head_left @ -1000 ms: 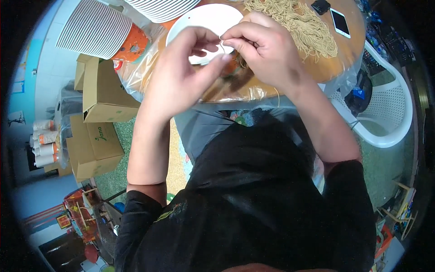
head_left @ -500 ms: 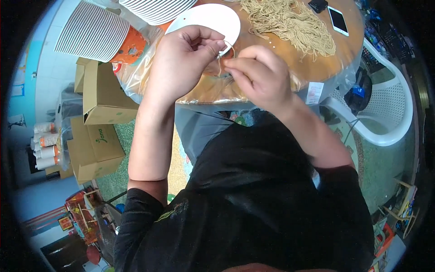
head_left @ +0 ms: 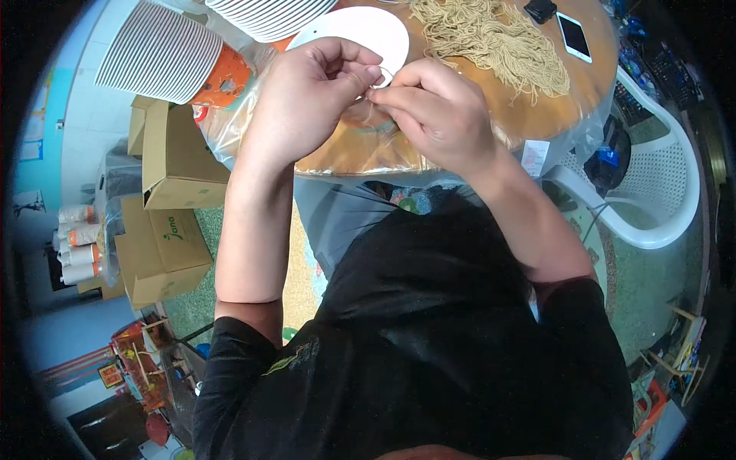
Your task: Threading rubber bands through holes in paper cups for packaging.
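Over the near part of the table, my left hand [head_left: 310, 100] pinches a short beige string [head_left: 386, 73] between thumb and forefinger. My right hand [head_left: 441, 111] is closed on the same string, its fingertips almost touching those of the left. A small loop of the string shows between the two hands; the rest is hidden by my fingers. Just beyond them lies a white round disc [head_left: 372, 31] with a small hole in it. To the right of the disc, a heap of beige strings [head_left: 491, 46] is spread on the table.
The orange table [head_left: 529, 115] wears clear plastic. Stacks of white discs [head_left: 157, 54] stand at its left and far side. A phone [head_left: 573, 37] lies at the far right. Cardboard boxes [head_left: 180, 165] stand on the left, a white plastic chair [head_left: 659, 184] on the right.
My right hand has moved left and slightly up, closing the gap to my left hand. The visible length of string between them has shortened.
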Demonstrator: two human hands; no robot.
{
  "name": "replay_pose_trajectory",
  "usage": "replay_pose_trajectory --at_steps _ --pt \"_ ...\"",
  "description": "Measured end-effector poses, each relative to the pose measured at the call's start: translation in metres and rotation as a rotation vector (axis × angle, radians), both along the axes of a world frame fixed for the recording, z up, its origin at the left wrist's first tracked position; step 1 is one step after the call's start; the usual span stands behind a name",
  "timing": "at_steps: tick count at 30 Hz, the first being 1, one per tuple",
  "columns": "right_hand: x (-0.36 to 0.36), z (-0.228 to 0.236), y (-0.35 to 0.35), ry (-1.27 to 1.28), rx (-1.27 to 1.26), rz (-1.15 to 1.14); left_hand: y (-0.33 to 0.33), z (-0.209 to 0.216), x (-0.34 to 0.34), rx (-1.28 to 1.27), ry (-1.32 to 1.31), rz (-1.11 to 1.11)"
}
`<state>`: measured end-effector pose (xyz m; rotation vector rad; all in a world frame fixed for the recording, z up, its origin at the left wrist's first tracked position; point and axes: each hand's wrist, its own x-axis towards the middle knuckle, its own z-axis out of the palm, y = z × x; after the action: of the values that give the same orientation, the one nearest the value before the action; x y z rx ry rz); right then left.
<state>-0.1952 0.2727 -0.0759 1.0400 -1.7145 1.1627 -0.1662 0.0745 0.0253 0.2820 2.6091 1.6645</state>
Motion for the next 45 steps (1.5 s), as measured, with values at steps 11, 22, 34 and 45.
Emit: replay_pose_trajectory --at_steps 11,22,34,45 --pt "0.007 0.004 -0.003 -0.070 -0.022 0.052 0.004 -0.004 -0.002 -0.015 0.006 0.015" --pt "0.028 0.013 -0.015 -0.766 -0.329 0.142 0.007 -0.010 0.007 0.076 0.210 0.019" --pt "0.022 0.030 -0.014 -1.194 -0.502 0.340 -0.004 -0.013 0.003 0.266 0.213 -0.139" --pt "0.016 0.025 -0.014 -1.161 -0.506 0.397 -0.009 -0.008 -0.002 0.159 0.034 -0.167"
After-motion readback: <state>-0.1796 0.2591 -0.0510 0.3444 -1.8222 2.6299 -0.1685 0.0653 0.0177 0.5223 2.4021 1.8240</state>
